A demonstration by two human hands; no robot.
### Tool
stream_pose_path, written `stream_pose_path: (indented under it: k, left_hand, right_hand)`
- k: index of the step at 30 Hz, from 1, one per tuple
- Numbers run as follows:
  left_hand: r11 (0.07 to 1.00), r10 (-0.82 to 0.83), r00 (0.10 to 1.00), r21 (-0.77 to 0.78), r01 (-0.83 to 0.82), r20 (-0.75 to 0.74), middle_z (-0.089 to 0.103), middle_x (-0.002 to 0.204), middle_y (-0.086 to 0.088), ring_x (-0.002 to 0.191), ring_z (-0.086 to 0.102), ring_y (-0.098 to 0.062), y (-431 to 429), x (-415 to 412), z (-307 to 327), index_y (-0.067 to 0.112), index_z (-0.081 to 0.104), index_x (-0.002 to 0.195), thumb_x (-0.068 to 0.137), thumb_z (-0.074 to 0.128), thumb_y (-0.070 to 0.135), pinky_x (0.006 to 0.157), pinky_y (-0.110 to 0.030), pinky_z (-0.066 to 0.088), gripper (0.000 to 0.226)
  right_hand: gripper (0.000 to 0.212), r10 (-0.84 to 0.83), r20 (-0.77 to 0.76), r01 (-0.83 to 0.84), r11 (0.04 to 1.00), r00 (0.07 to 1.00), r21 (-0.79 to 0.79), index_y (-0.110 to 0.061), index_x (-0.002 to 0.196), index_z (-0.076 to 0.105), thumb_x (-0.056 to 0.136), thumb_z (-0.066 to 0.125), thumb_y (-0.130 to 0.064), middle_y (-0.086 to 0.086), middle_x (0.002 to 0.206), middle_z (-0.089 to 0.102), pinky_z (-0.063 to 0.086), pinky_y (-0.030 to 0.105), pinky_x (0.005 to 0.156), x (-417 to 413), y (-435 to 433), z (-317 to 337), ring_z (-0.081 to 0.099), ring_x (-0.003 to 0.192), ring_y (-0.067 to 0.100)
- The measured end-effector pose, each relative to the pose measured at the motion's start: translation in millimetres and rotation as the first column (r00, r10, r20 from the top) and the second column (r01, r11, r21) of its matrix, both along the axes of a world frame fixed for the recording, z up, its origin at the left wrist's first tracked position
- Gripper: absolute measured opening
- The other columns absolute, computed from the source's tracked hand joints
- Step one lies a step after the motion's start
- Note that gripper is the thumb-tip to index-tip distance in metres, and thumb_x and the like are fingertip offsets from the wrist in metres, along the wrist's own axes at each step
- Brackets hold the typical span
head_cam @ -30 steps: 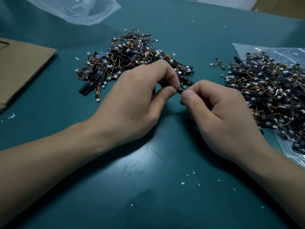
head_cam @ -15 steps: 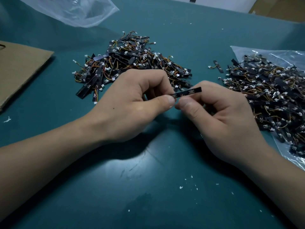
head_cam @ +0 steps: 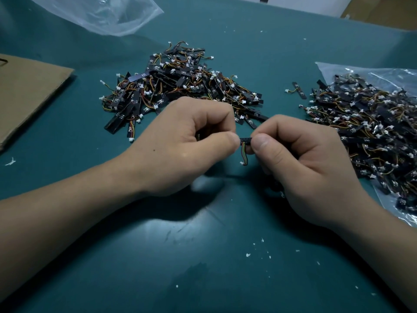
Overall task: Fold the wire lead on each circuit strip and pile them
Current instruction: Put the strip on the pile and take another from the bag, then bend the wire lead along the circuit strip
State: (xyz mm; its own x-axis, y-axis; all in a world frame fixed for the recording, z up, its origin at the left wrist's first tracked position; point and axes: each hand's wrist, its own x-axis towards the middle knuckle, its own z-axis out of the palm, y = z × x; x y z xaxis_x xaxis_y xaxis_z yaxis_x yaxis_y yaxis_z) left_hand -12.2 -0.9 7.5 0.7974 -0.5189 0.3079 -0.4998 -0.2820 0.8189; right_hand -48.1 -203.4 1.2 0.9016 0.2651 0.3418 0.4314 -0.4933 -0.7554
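Observation:
A small black circuit strip (head_cam: 245, 139) is pinched between my left hand (head_cam: 180, 145) and my right hand (head_cam: 302, 161), thumbs facing each other over the middle of the green table. Its coloured wire lead (head_cam: 244, 154) hangs down from the strip and ends in a white plug. Most of the strip is hidden by my fingers. Behind my left hand lies a pile of strips (head_cam: 180, 84) with wires. A second heap of strips (head_cam: 370, 123) lies on a clear plastic bag at the right.
A single loose strip (head_cam: 297, 89) lies between the two heaps. Brown cardboard (head_cam: 24, 93) sits at the left edge. A crumpled clear bag (head_cam: 106, 12) lies at the back left. White crumbs dot the green table (head_cam: 203, 256) in front.
The strip, shown flat and longer between my thumbs half a second ago, is now mostly covered by my fingers. Its wire lead now hangs down in view. Both hands stayed in place.

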Motion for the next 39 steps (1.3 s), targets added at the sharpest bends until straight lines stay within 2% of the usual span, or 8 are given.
stream_pose_path:
  k: [4, 8, 13, 17, 22, 29, 35, 39]
  left_hand:
    - [1.0, 0.03, 0.998, 0.002, -0.03, 0.061, 0.044, 0.055, 0.005, 0.053, 0.038, -0.004, -0.9, -0.7, -1.0, 0.007, 0.054, 0.067, 0.088, 0.061, 0.009, 0.053, -0.016, 0.031, 0.022]
    - [1.0, 0.028, 0.998, 0.004, -0.028, 0.057, 0.047, 0.057, 0.0, 0.054, 0.039, -0.004, -2.0, -0.8, -0.8, 0.008, 0.056, 0.07, 0.089, 0.06, 0.01, 0.052, -0.019, 0.033, 0.02]
    - [0.999, 0.036, 0.997, 0.013, -0.037, 0.067, 0.047, 0.058, 0.002, 0.055, 0.04, -0.005, -2.2, -1.1, -0.6, 0.008, 0.058, 0.071, 0.09, 0.061, 0.011, 0.054, -0.017, 0.033, 0.019]
    - [0.999, 0.033, 0.998, 0.021, -0.034, 0.058, 0.046, 0.056, 0.005, 0.053, 0.04, -0.004, -2.2, -1.4, -0.4, 0.009, 0.056, 0.07, 0.09, 0.061, 0.011, 0.053, -0.015, 0.032, 0.02]
    - [0.998, 0.062, 0.994, 0.021, -0.064, 0.086, 0.047, 0.059, 0.007, 0.055, 0.041, -0.006, -3.1, -2.3, -0.5, 0.01, 0.057, 0.073, 0.091, 0.061, 0.011, 0.054, -0.015, 0.033, 0.019]
    - [0.996, 0.084, 0.991, 0.019, -0.087, 0.108, 0.052, 0.065, 0.003, 0.057, 0.045, -0.014, -3.8, -2.3, -0.4, 0.012, 0.061, 0.079, 0.095, 0.059, 0.018, 0.055, -0.021, 0.036, 0.017]
    - [0.998, 0.063, 0.995, 0.025, -0.065, 0.075, 0.049, 0.06, 0.004, 0.055, 0.042, -0.006, -2.5, -2.2, -0.2, 0.01, 0.058, 0.073, 0.091, 0.06, 0.014, 0.054, -0.016, 0.033, 0.019]
    - [0.999, 0.048, 0.997, 0.02, -0.049, 0.053, 0.044, 0.055, 0.003, 0.053, 0.038, -0.005, -2.1, -2.6, 0.2, 0.008, 0.053, 0.067, 0.088, 0.061, 0.012, 0.053, -0.016, 0.031, 0.023]
  right_hand:
    - [0.02, -0.01, 0.017, 0.009, 1.0, 1.0, 0.009, -0.022, 0.082, 0.065, 0.1, 0.058, -0.023, 0.002, 0.061, 0.055, 0.037, 0.023, 0.05, 0.6, -0.7, -0.4, 0.046, 0.049, 0.01]
    - [0.022, 0.007, -0.007, -0.007, 0.999, 1.0, 0.04, -0.024, 0.081, 0.063, 0.1, 0.054, -0.031, 0.006, 0.059, 0.055, 0.039, 0.026, 0.047, 0.2, -0.2, -0.1, 0.05, 0.046, 0.011]
    - [0.022, 0.008, -0.02, -0.007, 0.998, 1.0, 0.055, -0.028, 0.08, 0.06, 0.099, 0.052, -0.032, 0.006, 0.062, 0.056, 0.041, 0.031, 0.049, 1.0, 0.1, 0.8, 0.05, 0.049, 0.015]
    - [0.022, 0.007, -0.012, -0.006, 0.999, 1.0, 0.046, -0.03, 0.079, 0.058, 0.099, 0.052, -0.03, 0.005, 0.059, 0.057, 0.042, 0.028, 0.048, 0.5, 1.0, 1.0, 0.054, 0.047, 0.013]
    - [0.022, 0.002, -0.005, -0.001, 0.999, 1.0, 0.052, -0.026, 0.079, 0.06, 0.1, 0.054, -0.027, 0.003, 0.059, 0.056, 0.043, 0.032, 0.049, 0.7, 0.2, 1.3, 0.053, 0.048, 0.015]
    - [0.02, -0.004, -0.023, 0.005, 0.997, 1.0, 0.078, -0.023, 0.08, 0.061, 0.099, 0.054, -0.026, 0.006, 0.059, 0.057, 0.043, 0.03, 0.048, 0.7, 0.5, 1.2, 0.053, 0.046, 0.013]
    - [0.022, 0.009, -0.031, -0.008, 0.999, 0.999, 0.048, -0.021, 0.078, 0.06, 0.098, 0.055, -0.028, 0.005, 0.059, 0.056, 0.043, 0.035, 0.049, -0.5, 0.5, 2.0, 0.052, 0.049, 0.017]
    - [0.024, 0.034, -0.044, -0.033, 0.999, 0.998, 0.022, -0.02, 0.075, 0.059, 0.095, 0.053, -0.032, 0.007, 0.06, 0.058, 0.042, 0.032, 0.05, -1.0, 0.9, 3.3, 0.052, 0.05, 0.019]
